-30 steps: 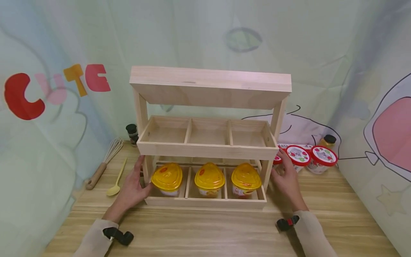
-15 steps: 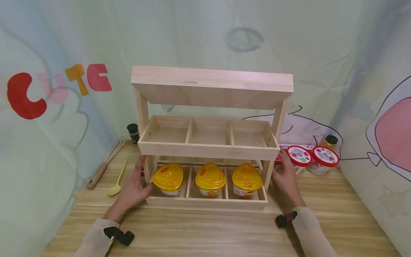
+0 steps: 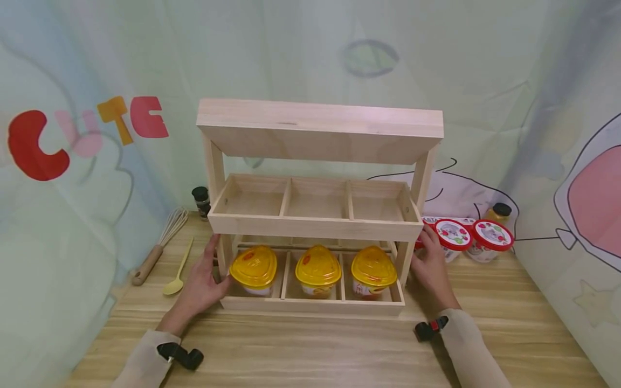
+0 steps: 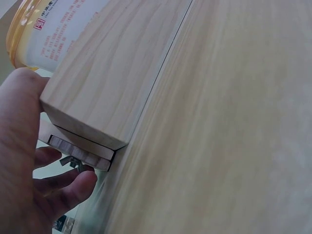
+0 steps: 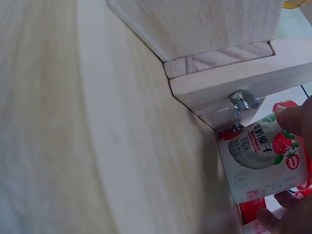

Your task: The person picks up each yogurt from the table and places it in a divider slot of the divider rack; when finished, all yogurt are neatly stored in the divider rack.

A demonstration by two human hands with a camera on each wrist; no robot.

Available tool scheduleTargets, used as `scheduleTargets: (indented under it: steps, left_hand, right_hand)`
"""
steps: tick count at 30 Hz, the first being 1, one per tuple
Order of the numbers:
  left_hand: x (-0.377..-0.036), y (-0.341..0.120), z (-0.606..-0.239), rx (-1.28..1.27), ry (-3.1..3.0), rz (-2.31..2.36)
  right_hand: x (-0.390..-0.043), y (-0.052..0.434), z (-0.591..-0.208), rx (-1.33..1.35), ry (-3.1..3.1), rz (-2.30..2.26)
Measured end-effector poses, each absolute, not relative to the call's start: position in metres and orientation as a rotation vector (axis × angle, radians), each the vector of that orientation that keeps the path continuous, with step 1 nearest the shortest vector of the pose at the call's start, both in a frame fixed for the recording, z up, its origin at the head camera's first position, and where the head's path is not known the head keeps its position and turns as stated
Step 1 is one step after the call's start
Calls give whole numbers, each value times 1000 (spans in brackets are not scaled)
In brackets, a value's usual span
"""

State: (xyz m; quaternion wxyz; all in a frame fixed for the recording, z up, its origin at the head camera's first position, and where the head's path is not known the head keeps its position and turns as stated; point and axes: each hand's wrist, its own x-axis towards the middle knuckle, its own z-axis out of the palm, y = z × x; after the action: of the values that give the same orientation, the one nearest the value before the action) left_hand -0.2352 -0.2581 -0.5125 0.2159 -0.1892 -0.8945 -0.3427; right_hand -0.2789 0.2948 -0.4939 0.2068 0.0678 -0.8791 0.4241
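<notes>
A two-tier wooden display rack stands on the table under a slanted top board. Its lower tray holds three tubs with yellow lids, one per compartment. My left hand grips the rack's left side low down. In the left wrist view its thumb lies at the tray corner, with bent fingers beside a metal wing nut. On the right, my right hand is beside the rack's post with its fingers loosely spread. Its thumb overlaps a white strawberry tub in the right wrist view.
A whisk, a yellow spoon and a black-capped jar are left of the rack. At right, red-lidded tubs stand before another jar. The upper tray has three bare compartments. A printed curtain hangs behind.
The head view has shifted very slightly. Both hands stay at the rack's sides, and the rack and tubs hold their places.
</notes>
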Motion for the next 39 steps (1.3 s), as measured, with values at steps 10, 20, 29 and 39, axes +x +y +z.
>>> scheduleTargets:
  steps: [10,20,29,39]
  left_hand:
    - [-235,-257,-513,-531,-2468,-964]
    - [-236,-257,-513,-528,-2466,-959]
    - [-236,-257,-512,-527,-2470,-954]
    - [-235,-258,-512,-534,-2475,-957]
  right_hand:
    - [-278,289,-490,101,-2438,1195]
    - [-273,284,-487,65,-2391,1218]
    - [-265,280,-469,-26,-2403,1290]
    - [-258,278,-447,-16,-2376,1173]
